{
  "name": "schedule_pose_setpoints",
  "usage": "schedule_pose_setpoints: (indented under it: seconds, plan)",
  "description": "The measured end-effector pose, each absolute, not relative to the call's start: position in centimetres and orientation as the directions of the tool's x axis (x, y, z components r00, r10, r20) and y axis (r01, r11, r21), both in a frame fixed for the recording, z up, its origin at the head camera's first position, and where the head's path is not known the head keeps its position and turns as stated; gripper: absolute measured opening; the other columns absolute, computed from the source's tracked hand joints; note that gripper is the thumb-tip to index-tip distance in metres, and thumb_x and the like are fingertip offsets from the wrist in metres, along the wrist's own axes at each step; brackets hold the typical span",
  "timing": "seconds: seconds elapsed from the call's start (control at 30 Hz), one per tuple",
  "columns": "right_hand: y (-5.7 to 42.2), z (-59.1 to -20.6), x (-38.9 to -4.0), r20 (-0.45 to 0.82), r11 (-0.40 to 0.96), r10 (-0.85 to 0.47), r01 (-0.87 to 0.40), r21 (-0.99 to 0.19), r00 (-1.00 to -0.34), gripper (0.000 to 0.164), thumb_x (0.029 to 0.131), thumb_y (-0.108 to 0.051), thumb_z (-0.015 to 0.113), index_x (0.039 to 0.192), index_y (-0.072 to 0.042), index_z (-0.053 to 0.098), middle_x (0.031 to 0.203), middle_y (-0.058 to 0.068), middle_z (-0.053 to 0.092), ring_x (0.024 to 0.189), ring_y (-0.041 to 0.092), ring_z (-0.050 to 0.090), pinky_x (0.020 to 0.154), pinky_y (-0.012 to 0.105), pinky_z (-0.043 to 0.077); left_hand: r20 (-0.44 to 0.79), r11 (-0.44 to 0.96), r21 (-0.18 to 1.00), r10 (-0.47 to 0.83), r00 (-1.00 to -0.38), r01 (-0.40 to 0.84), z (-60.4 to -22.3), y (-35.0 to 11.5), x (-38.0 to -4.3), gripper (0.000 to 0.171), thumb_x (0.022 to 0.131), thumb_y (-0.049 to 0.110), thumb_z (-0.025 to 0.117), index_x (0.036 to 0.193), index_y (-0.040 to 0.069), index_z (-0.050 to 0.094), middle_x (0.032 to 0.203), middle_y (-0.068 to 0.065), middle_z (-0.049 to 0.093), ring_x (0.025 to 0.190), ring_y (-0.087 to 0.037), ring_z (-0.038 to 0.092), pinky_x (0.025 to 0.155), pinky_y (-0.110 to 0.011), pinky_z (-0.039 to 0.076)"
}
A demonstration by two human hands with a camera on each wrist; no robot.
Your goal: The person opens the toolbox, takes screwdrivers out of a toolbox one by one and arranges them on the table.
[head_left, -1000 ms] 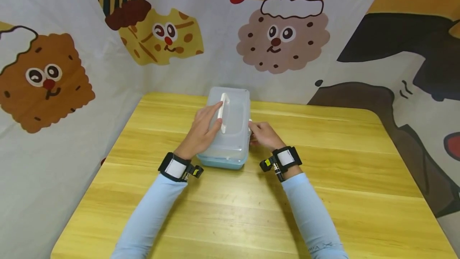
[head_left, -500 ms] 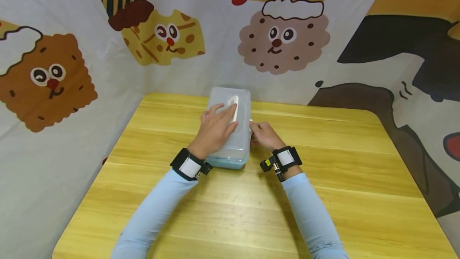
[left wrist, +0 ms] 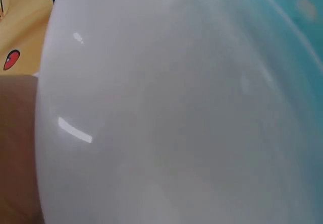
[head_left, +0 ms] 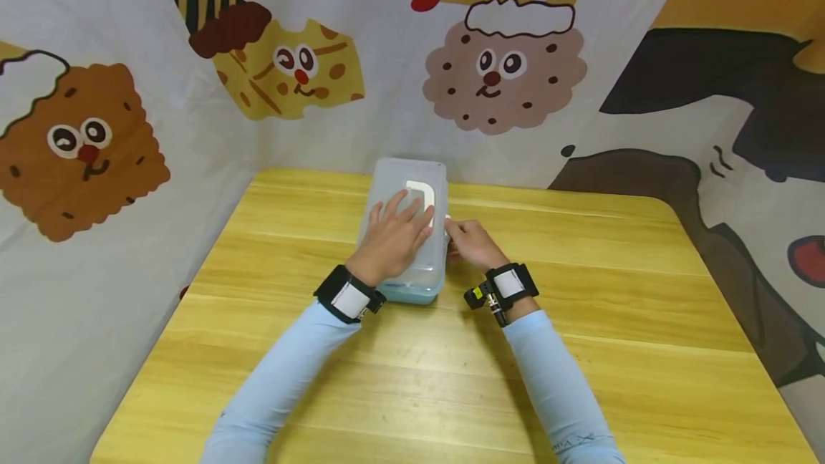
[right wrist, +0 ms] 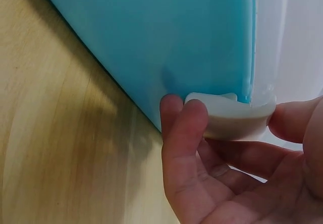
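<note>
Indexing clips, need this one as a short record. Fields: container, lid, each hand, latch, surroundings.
Container: blue box, on a wooden table
Lid: translucent lid, on the box
Left hand: on the lid, fingers spread, by the white handle
Right hand: thumb and fingers hold the white latch
Latch state: cannot tell whether fastened
Surroundings: cloth printed with cartoon figures, behind the table

One box point(head_left: 427, 256), one handle point(head_left: 429, 199), two wristbands point(head_left: 349, 298) point(head_left: 510, 283).

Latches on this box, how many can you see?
1: a white latch, held in the right grip, on the side of the box. Others may be hidden on sides out of view.
</note>
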State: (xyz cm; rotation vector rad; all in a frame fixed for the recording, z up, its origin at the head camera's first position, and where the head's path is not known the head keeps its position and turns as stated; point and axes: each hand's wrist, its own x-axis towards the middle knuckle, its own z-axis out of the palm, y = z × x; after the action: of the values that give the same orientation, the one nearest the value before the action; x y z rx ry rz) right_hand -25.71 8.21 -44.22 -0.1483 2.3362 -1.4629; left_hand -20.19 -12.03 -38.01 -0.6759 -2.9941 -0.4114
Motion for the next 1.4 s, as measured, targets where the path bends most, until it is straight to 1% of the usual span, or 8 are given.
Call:
schedule_pose_setpoints:
  seconds: [0.2, 0.4, 0.5, 0.67, 0.8, 0.9, 1.2, 1.4]
  plan:
    - [8.3, -44.5, -25.8, -0.236, 0.469, -0.279, 0.082, -0.879, -0.931, 0.057, 0.115, -0.042, 0.039, 0.133, 0.002, 0.069, 0.123, 0.024, 0.073, 0.100, 0.026, 0.072, 0.091, 0.049, 0.063, 0.088, 0.873, 0.259, 0.404, -0.910, 0.413, -38.2, -12.0, -20.2, 0.050, 0.115, 0.038, 0.037, 0.161, 0.021, 0.045, 0.173, -0.018, 0.030, 0.163, -0.041, 0.014, 0.125, -0.069, 0.021]
    - [8.4, -44.2, -25.7, -0.246, 0.457, -0.286, 0.094, -0.885, -0.926, 0.056, 0.114, -0.044, 0.039, 0.139, -0.001, 0.066, 0.127, 0.023, 0.072, 0.105, 0.028, 0.072, 0.093, 0.048, 0.063, 0.152, 0.871, 0.305, 0.354, -0.923, 0.384, -38.2, -13.0, -19.7, 0.049, 0.111, 0.040, 0.049, 0.156, 0.022, 0.054, 0.172, -0.023, 0.029, 0.161, -0.045, 0.019, 0.125, -0.069, 0.024]
    - [8.0, -44.4, -25.7, -0.242, 0.428, -0.281, 0.104, -0.898, -0.929, 0.056, 0.114, -0.043, 0.040, 0.137, 0.001, 0.066, 0.124, 0.023, 0.073, 0.100, 0.026, 0.072, 0.091, 0.046, 0.063, 0.166, 0.888, 0.332, 0.278, -0.946, 0.319, -38.3, -14.3, -19.1, 0.058, 0.107, 0.047, 0.055, 0.158, 0.020, 0.051, 0.171, -0.025, 0.029, 0.159, -0.048, 0.022, 0.122, -0.071, 0.028]
    - [7.7, -45.0, -25.7, -0.238, 0.352, -0.238, 0.145, -0.925, -0.942, 0.055, 0.114, -0.041, 0.041, 0.127, 0.005, 0.068, 0.108, 0.015, 0.071, 0.087, 0.018, 0.066, 0.082, 0.037, 0.061, 0.152, 0.852, 0.457, 0.207, -0.966, 0.255, -39.4, -15.8, -18.7, 0.081, 0.104, 0.056, 0.055, 0.165, 0.006, 0.034, 0.174, -0.026, 0.018, 0.158, -0.050, 0.022, 0.118, -0.072, 0.035]
    - [7.7, -45.4, -25.8, -0.248, 0.313, -0.203, 0.177, -0.933, -0.947, 0.055, 0.112, -0.043, 0.043, 0.123, 0.005, 0.068, 0.097, 0.008, 0.066, 0.081, 0.017, 0.062, 0.078, 0.033, 0.057, 0.167, 0.788, 0.552, 0.214, -0.962, 0.271, -40.4, -16.2, -18.9, 0.085, 0.104, 0.056, 0.055, 0.165, 0.002, 0.030, 0.176, -0.025, 0.010, 0.159, -0.049, 0.018, 0.120, -0.070, 0.034]
    - [7.9, -45.5, -25.8, -0.261, 0.304, -0.181, 0.199, -0.932, -0.948, 0.055, 0.111, -0.045, 0.047, 0.124, 0.005, 0.068, 0.093, 0.005, 0.064, 0.080, 0.019, 0.062, 0.077, 0.033, 0.056, 0.184, 0.773, 0.571, 0.210, -0.960, 0.278, -40.8, -16.2, -18.9, 0.085, 0.103, 0.056, 0.056, 0.164, 0.003, 0.032, 0.176, -0.024, 0.010, 0.159, -0.049, 0.018, 0.120, -0.070, 0.034]
    - [9.0, -44.5, -25.5, -0.245, 0.339, -0.155, 0.182, -0.923, -0.957, 0.057, 0.107, -0.053, 0.054, 0.116, 0.000, 0.074, 0.095, 0.007, 0.070, 0.096, 0.033, 0.069, 0.092, 0.048, 0.059, 0.183, 0.769, 0.578, 0.204, -0.962, 0.273, -41.3, -16.0, -19.1, 0.084, 0.102, 0.054, 0.057, 0.164, 0.003, 0.033, 0.177, -0.023, 0.010, 0.158, -0.049, 0.020, 0.120, -0.069, 0.034]
    - [9.8, -43.3, -25.7, -0.217, 0.341, -0.220, 0.134, -0.930, -0.951, 0.061, 0.109, -0.052, 0.051, 0.130, 0.003, 0.068, 0.110, 0.016, 0.072, 0.111, 0.039, 0.070, 0.100, 0.051, 0.059, 0.185, 0.760, 0.591, 0.197, -0.963, 0.269, -41.2, -16.0, -19.1, 0.084, 0.102, 0.055, 0.057, 0.164, 0.005, 0.034, 0.177, -0.021, 0.010, 0.158, -0.047, 0.020, 0.120, -0.069, 0.035]
